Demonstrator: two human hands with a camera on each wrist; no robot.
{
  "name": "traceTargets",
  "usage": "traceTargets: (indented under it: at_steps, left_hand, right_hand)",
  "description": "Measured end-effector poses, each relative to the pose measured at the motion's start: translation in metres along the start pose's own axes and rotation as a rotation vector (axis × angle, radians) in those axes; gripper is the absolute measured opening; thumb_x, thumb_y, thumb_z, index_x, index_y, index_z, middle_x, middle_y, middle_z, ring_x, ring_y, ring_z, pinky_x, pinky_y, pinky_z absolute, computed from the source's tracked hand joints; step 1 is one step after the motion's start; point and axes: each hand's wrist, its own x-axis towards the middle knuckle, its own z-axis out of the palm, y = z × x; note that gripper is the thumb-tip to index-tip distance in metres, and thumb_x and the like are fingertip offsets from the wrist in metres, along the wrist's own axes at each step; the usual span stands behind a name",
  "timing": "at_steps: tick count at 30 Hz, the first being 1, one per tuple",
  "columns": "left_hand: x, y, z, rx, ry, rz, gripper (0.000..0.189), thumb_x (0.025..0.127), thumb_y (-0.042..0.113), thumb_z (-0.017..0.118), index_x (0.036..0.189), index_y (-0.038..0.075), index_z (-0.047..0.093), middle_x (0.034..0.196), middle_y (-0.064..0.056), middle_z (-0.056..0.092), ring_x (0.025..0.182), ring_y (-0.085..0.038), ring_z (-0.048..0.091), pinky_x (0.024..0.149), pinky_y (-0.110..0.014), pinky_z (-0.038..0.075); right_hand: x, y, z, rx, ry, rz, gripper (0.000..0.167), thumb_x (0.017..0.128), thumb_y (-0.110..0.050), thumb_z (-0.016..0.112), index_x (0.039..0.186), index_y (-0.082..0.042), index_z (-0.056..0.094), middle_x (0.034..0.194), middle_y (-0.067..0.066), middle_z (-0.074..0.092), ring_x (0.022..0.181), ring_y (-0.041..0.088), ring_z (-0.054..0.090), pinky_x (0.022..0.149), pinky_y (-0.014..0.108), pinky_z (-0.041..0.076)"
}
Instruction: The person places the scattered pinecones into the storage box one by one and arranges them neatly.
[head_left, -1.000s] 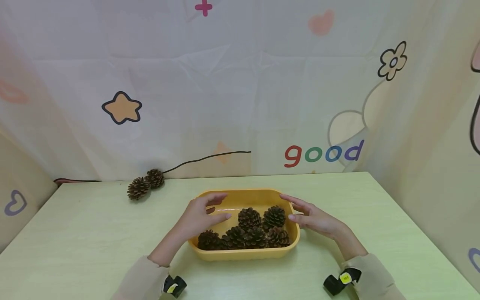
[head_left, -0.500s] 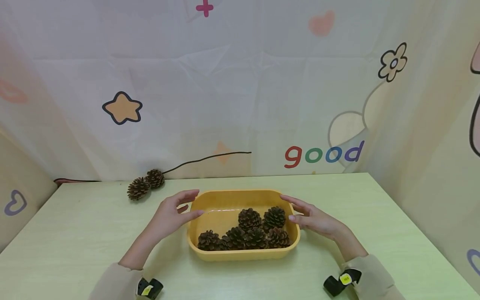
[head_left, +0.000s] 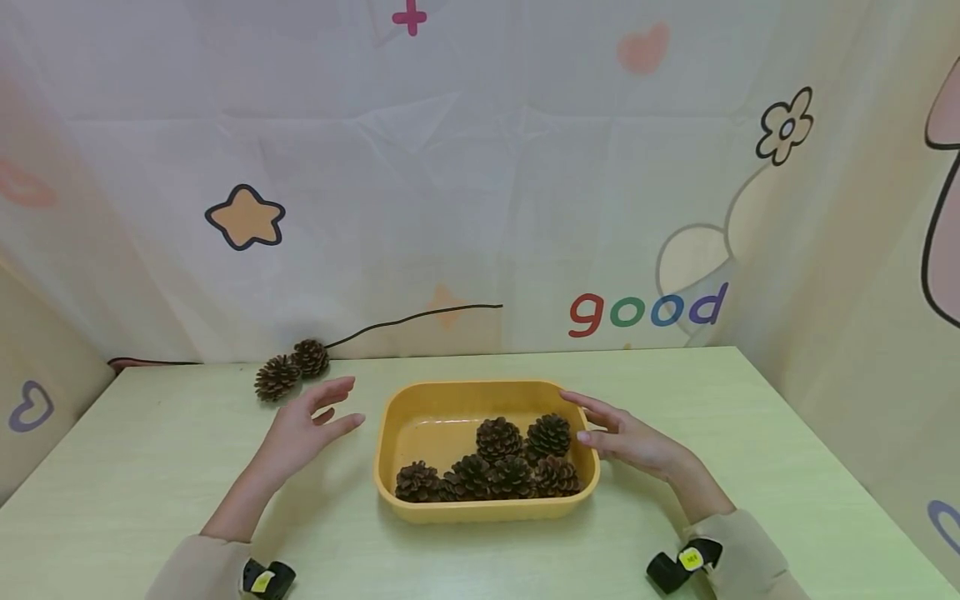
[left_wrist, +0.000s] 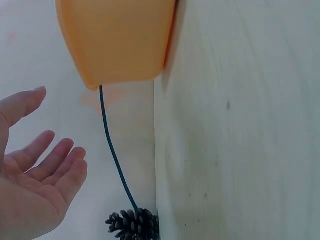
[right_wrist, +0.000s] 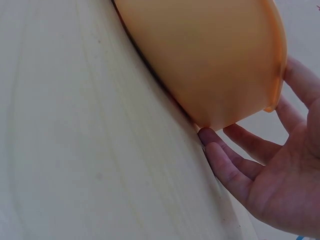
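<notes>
A yellow plastic tub stands on the table with several brown pine cones inside, gathered along its near side and right half. My right hand holds the tub's right end, thumb over the rim; the right wrist view has its fingers against the outer wall. To the left of the tub, my left hand is raised above the table, holding nothing, fingers loosely extended. Just beyond it lie two more pine cones, a nearer one and a farther one by the back edge.
The pale green table meets a printed cloth backdrop at its back edge. A dark line runs across the cloth behind the loose cones. Cloth also closes off both sides. Each wrist carries a small black camera.
My left hand has moved left, from over the tub's left part to open table near the two loose pine cones. The right hand stays on the tub's rim, and the tub has hardly shifted.
</notes>
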Motion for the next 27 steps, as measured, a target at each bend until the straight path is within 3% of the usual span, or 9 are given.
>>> traceTargets:
  at_steps: [13,27]
  left_hand:
    - [0.001,-0.010,-0.024,0.027,0.057,-0.054,0.063,0.084,0.030,0.067,0.134,0.002,0.041,0.134,-0.018,0.044,0.124,-0.034,0.040,0.101,-0.046,0.036]
    - [0.005,-0.022,-0.047,0.072,0.067,-0.110,0.072,0.086,0.033,0.062,0.141,0.000,0.029,0.140,-0.025,0.033,0.127,-0.040,0.032,0.101,-0.051,0.034]
  right_hand:
    - [-0.001,-0.001,0.001,-0.011,0.007,0.005,0.062,0.093,-0.021,0.052,0.146,-0.012,0.020,0.150,0.023,0.005,0.130,0.051,0.015,0.096,0.055,0.039]
    - [-0.001,-0.001,0.001,-0.005,0.008,0.011,0.062,0.093,-0.021,0.052,0.146,-0.012,0.020,0.150,0.023,0.005,0.130,0.052,0.012,0.096,0.057,0.037]
